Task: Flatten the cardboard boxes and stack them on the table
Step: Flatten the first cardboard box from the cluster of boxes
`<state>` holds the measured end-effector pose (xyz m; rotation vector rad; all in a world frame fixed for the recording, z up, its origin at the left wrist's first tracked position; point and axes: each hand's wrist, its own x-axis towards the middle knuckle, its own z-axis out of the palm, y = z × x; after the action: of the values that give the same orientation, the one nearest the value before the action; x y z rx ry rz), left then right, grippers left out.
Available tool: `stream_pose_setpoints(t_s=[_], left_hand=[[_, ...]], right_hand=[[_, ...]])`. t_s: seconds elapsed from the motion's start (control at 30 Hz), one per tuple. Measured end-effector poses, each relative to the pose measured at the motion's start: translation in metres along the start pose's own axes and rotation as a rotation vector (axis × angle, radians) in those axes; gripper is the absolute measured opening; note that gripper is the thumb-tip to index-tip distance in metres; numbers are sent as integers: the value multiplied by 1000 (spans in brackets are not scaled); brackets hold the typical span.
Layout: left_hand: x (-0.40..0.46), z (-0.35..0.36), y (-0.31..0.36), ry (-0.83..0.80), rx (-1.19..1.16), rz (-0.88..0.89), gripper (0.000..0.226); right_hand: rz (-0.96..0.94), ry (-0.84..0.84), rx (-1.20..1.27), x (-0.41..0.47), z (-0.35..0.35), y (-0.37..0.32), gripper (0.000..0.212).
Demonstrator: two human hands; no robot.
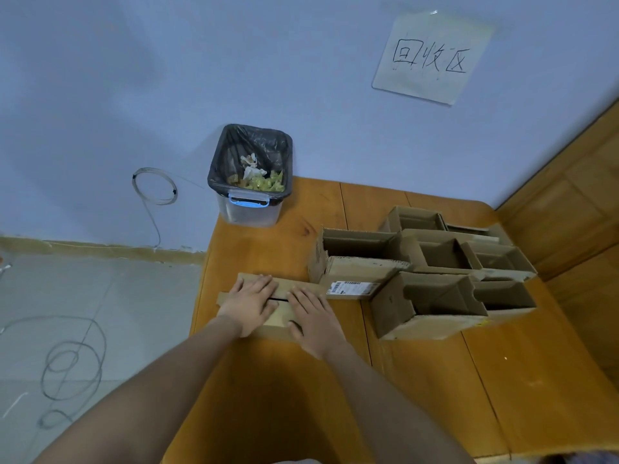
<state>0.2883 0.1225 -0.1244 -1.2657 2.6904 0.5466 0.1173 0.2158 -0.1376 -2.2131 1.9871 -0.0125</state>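
Two bare forearms reach in from the bottom edge, and both hands lie palm-down with fingers straight, pressing a flattened cardboard box [288,289] near the table's left edge. The left hand [249,308] covers the piece's left part; the right hand [313,321] sits just beside it, thumb tucked at the near edge of the cardboard. The piece is dull brown, matte corrugated board, long and thin, with a dark slit showing between the two hands; much of its surface is hidden under the palms.

The table [502,380] is glossy orange-brown wood in planks, with a rounded far right corner. Toward its right edge stand several open boxes [435,256], touching one another, rough-edged and hollow; one carries a white printed label [355,289] whose text is too small to read. How many boxes there are is hard to tell, since they overlap.

At the table's far left corner stands a clear plastic bin [249,209] lined with a black bag, holding pale scraps. A handwritten paper sign [432,56] hangs on the blue wall.
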Motion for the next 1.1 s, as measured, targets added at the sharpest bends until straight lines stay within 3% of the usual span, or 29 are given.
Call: stream_pose_setpoints(t_s=[0.1,0.27,0.47,0.53,0.77,1.1], left_hand=[[1,0,2,-81,61,16,61],[8,-12,7,-83,44,-7,59],[18,-21,2,-212,344,123,118],[19,-16,-1,-228,362,139,125],[19,-11,-1,-157,419,149,109],[-5,5,22,-161,326,118,113]], right_hand=[[34,18,24,-5,3,-5,57],[41,55,51,-11,3,-8,58],[5,106,72,-16,3,-8,57],[-5,121,77,-16,2,-8,55],[-14,188,89,-15,1,-7,49],[-76,355,104,-48,3,5,42]])
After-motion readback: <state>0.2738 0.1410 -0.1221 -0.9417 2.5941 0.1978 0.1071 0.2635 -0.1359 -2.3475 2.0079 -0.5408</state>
